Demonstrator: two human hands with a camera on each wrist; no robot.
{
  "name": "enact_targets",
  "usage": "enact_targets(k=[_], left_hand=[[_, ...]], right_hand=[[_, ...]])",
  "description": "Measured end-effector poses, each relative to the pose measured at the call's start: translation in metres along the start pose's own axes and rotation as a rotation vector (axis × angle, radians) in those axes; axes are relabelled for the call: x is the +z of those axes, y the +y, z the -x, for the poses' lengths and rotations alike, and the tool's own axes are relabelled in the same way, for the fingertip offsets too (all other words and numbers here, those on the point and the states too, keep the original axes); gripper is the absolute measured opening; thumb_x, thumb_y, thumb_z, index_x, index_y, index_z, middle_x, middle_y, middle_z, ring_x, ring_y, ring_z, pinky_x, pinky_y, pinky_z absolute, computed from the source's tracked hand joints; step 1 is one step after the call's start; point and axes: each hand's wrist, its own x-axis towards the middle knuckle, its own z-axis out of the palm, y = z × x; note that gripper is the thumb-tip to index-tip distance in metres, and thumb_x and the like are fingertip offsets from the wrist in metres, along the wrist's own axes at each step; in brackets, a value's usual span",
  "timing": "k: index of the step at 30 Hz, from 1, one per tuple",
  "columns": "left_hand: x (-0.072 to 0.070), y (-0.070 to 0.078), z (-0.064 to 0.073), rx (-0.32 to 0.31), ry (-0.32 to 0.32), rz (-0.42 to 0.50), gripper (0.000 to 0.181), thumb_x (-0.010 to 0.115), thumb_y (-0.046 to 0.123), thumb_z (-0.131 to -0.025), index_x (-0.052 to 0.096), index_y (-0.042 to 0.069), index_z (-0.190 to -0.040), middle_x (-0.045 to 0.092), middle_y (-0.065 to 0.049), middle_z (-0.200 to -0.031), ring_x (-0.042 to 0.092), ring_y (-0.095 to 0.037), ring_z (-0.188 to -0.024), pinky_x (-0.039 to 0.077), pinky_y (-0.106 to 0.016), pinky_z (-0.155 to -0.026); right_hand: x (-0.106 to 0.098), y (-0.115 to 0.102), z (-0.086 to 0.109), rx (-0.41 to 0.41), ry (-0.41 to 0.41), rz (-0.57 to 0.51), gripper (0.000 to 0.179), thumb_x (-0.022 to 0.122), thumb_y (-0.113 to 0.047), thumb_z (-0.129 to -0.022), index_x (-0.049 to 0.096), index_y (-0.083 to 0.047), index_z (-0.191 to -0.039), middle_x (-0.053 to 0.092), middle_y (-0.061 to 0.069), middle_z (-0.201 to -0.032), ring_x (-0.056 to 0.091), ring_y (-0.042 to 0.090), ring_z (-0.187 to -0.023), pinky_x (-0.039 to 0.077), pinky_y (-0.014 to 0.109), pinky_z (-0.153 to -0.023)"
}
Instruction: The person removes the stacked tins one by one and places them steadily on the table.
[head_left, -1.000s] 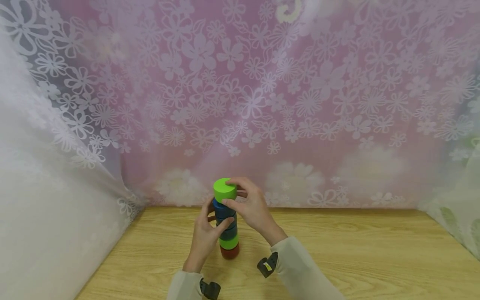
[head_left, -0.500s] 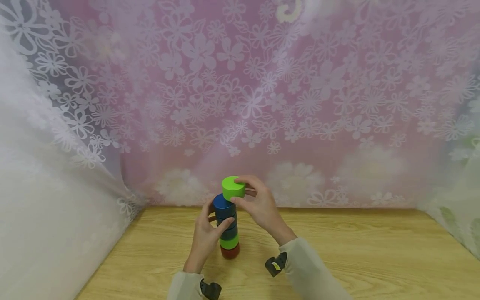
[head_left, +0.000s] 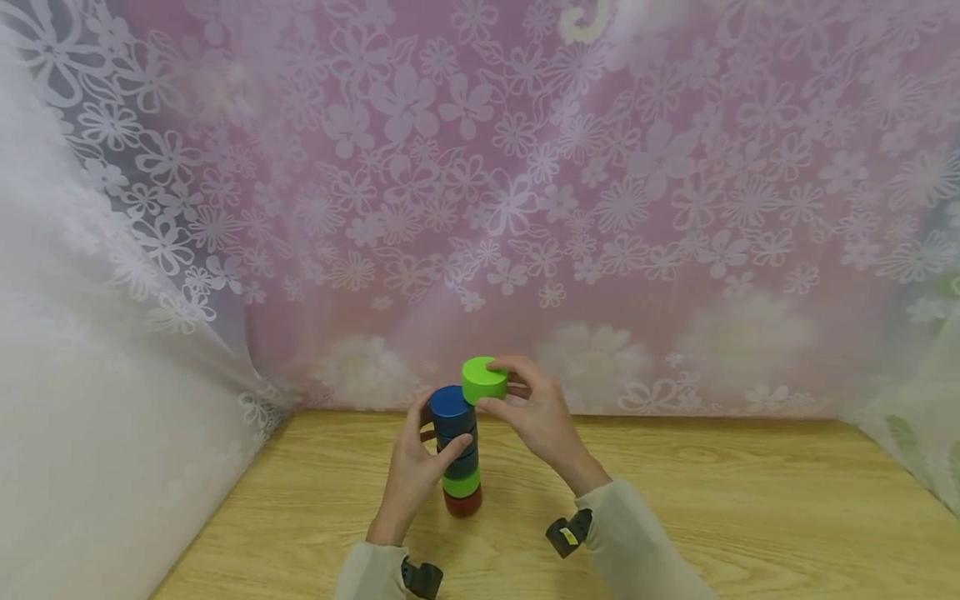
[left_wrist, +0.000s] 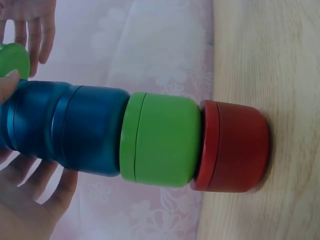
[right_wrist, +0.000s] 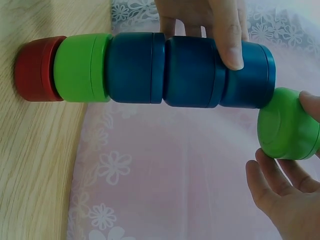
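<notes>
A tower of small round lidded tins stands upright on the table. At its foot is a red tin (left_wrist: 235,147), with a green tin (left_wrist: 165,140) above it and three blue tins (right_wrist: 135,67) on top. My left hand (head_left: 412,462) grips the upper blue tins, thumb in front and fingers round the far side. In my right hand (head_left: 546,421) another green tin (head_left: 482,381) is pinched between thumb and fingers, up beside the topmost blue tin (head_left: 452,403). The right wrist view shows this green tin's base tilted, its edge right at the blue tin's rim.
The wooden table (head_left: 712,500) spreads out on both sides of the tower. Behind it hangs a pink flowered curtain (head_left: 525,208), and a white cloth (head_left: 112,417) falls along the left side. Both wrists carry a small black camera (head_left: 422,578).
My right hand has carried the green tin from over the tower's top to the right, uncovering the top blue tin. The left hand keeps its grip on the tower.
</notes>
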Motion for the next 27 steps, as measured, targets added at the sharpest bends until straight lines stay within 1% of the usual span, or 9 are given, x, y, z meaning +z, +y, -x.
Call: enact_targets(k=[6, 15, 22, 27], left_hand=[[-0.001, 0.000, 0.000, -0.021, -0.005, 0.001, 0.070, 0.079, 0.009, -0.090, 0.041, 0.003, -0.149, 0.062, -0.018, -0.127, 0.060, -0.036, -0.116, 0.051, -0.056, -0.093], [-0.002, -0.003, 0.001, -0.037, -0.011, 0.018, 0.069, 0.079, 0.012, -0.090, 0.044, 0.007, -0.149, 0.062, -0.014, -0.126, 0.059, -0.033, -0.116, 0.050, -0.055, -0.094], [-0.001, -0.003, 0.001, -0.035, 0.005, 0.007, 0.067, 0.080, 0.011, -0.090, 0.045, 0.005, -0.147, 0.063, -0.015, -0.127, 0.060, -0.034, -0.116, 0.051, -0.055, -0.093], [0.000, -0.004, 0.001, -0.012, 0.017, -0.007, 0.067, 0.080, 0.009, -0.089, 0.045, 0.003, -0.146, 0.063, -0.016, -0.126, 0.061, -0.034, -0.114, 0.053, -0.053, -0.091]], right_hand=[[-0.004, 0.002, 0.001, 0.001, 0.007, 0.020, 0.045, 0.080, 0.002, -0.085, 0.064, 0.001, -0.126, 0.062, 0.018, -0.128, 0.064, 0.034, -0.112, 0.054, 0.048, -0.095], [-0.013, 0.006, 0.003, 0.036, 0.017, 0.051, 0.044, 0.079, 0.001, -0.086, 0.064, -0.001, -0.126, 0.062, 0.017, -0.129, 0.063, 0.035, -0.113, 0.053, 0.051, -0.095], [-0.020, 0.011, 0.008, 0.074, 0.015, 0.060, 0.043, 0.080, 0.000, -0.086, 0.064, -0.001, -0.126, 0.061, 0.018, -0.130, 0.063, 0.035, -0.112, 0.053, 0.052, -0.096], [-0.024, 0.014, 0.012, 0.077, 0.013, 0.060, 0.041, 0.079, -0.001, -0.087, 0.064, -0.001, -0.125, 0.061, 0.018, -0.130, 0.062, 0.035, -0.113, 0.052, 0.053, -0.096]])
